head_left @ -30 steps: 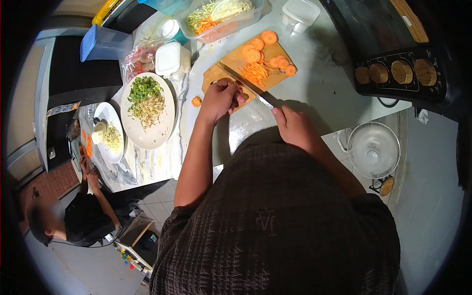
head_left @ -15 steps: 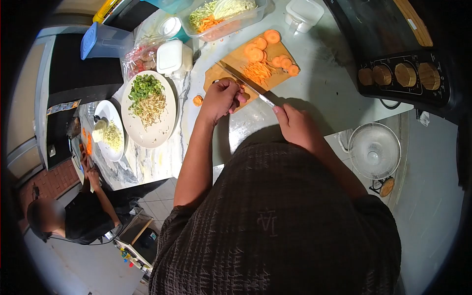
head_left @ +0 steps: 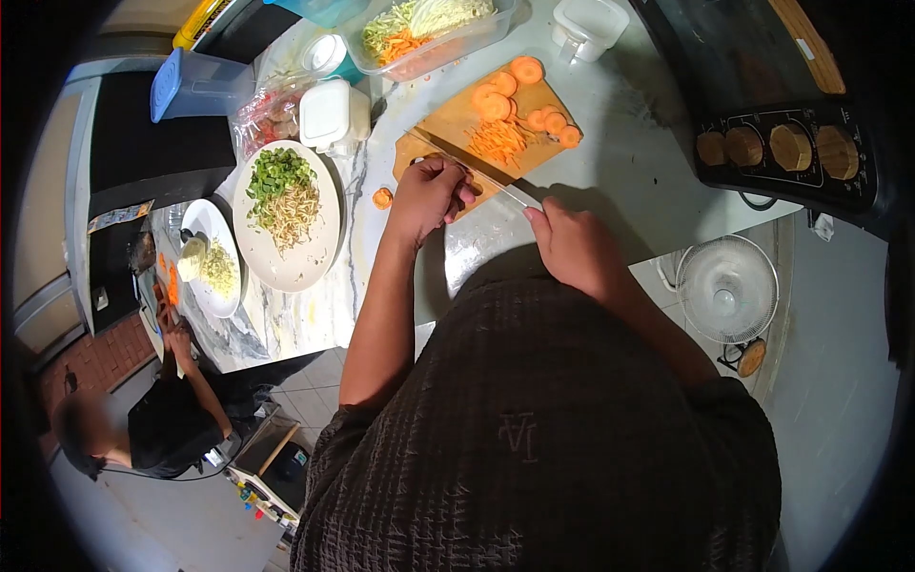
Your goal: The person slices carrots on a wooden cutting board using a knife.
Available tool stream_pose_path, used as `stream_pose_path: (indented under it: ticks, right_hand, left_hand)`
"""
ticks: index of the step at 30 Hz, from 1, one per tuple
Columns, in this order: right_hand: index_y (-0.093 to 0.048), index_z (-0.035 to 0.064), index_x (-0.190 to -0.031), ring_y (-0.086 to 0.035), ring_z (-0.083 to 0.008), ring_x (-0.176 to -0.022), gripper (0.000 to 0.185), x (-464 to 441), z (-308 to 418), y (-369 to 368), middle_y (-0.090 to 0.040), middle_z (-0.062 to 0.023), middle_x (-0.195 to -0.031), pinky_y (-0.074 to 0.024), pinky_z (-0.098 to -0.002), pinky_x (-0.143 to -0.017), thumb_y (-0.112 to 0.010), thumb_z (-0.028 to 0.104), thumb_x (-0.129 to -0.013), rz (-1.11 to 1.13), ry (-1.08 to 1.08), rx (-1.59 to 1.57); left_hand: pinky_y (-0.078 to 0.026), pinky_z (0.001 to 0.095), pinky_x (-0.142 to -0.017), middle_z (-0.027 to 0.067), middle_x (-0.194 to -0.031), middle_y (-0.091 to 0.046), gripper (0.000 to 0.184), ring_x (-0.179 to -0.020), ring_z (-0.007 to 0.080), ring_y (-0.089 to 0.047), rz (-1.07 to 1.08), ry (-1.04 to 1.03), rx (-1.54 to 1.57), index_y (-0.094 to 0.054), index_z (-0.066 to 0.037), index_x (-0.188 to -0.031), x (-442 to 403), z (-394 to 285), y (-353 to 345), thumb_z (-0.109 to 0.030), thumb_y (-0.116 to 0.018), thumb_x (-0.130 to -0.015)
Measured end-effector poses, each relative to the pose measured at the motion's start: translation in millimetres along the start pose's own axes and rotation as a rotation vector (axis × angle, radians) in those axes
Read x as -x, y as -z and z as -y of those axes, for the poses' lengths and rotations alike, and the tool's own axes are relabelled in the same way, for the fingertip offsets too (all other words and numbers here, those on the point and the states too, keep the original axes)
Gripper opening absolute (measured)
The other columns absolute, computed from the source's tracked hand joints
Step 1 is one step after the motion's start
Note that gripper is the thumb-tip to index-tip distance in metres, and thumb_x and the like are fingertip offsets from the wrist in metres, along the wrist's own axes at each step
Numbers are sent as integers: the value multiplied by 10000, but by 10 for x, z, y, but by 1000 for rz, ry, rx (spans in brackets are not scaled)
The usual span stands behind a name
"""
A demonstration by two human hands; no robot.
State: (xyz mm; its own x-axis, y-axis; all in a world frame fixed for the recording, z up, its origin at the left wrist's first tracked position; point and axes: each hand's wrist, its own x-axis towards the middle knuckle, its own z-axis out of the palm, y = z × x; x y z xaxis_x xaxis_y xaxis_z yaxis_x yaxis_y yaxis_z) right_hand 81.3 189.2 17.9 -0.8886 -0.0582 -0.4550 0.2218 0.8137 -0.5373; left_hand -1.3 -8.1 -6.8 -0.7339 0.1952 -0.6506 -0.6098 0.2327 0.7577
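On the wooden cutting board [head_left: 534, 95] lie several carrot slices [head_left: 496, 105] and a heap of thin carrot strips [head_left: 498, 143]. My right hand [head_left: 575, 240] is closed round the handle of a knife [head_left: 496, 184], whose blade stretches up and left over the board. At the board's near left part, my left hand [head_left: 434, 195] has its fingers curled beside the blade; what lies under them is mostly hidden. A small carrot end [head_left: 382, 198] rests on the counter left of the board.
Left are an oval plate [head_left: 315, 257] of greens and sprouts, a smaller plate [head_left: 224, 303] and a white-lidded container [head_left: 327, 114]. A tub [head_left: 434, 65] of shredded vegetables stands behind. An oven [head_left: 762, 105] is right. Another person [head_left: 172, 429] works far left.
The knife blade has tilted slightly and shifted toward my left hand. Both hands stay almost where they were.
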Motion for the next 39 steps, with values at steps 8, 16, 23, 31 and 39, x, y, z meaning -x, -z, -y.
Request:
stream_pose_path:
  ticks: [8, 16, 23, 31, 39]
  right_hand:
    - [-541, 20, -935, -651, -442, -724, 378, -61, -6, -61, -646, -234, -715, -519, -537, -664, -457, 386, -976, 19, -22, 78]
    - [-536, 12, -937, -648, -445, -725, 374, -144, 42, -62, -646, -238, -729, -517, -534, -658, -473, 379, -971, 31, -13, 95]
    - [-532, 7, -938, -641, -444, -732, 368, -175, -20, -181, -643, -247, -755, -509, -528, -659, -472, 368, -974, -40, 18, 47]
    - [-526, 27, -917, -631, -441, -681, 351, -57, -153, -210, -634, -228, -702, -495, -538, -630, -476, 370, -973, -110, -29, 76]
    - [-556, 29, -882, -629, -441, -691, 375, -68, -135, -173, -633, -226, -690, -491, -537, -646, -469, 383, -973, -145, -22, 20]
  left_hand:
    - [-341, 219, -380, 76, -632, -622, 225, -392, 85, -457, -44, -1, 21, -602, 10, -831, -12, 27, -30, -160, -507, -944]
    - [-367, 229, -397, 92, -633, -623, 206, -408, 96, -470, -31, 15, 36, -600, 25, -827, -14, 21, -30, -137, -519, -925]
    - [-353, 222, -385, 78, -618, -619, 214, -390, 91, -459, -47, 6, 39, -599, 17, -817, -22, 43, -28, -151, -528, -929]
    - [-349, 221, -383, 66, -620, -623, 232, -390, 84, -464, -23, -5, 26, -606, 0, -816, -35, 56, 3, -184, -535, -938]
    - [-311, 219, -355, 34, -613, -621, 264, -387, 62, -467, 9, -15, -9, -607, -44, -797, -15, 48, 18, -241, -523, -951]
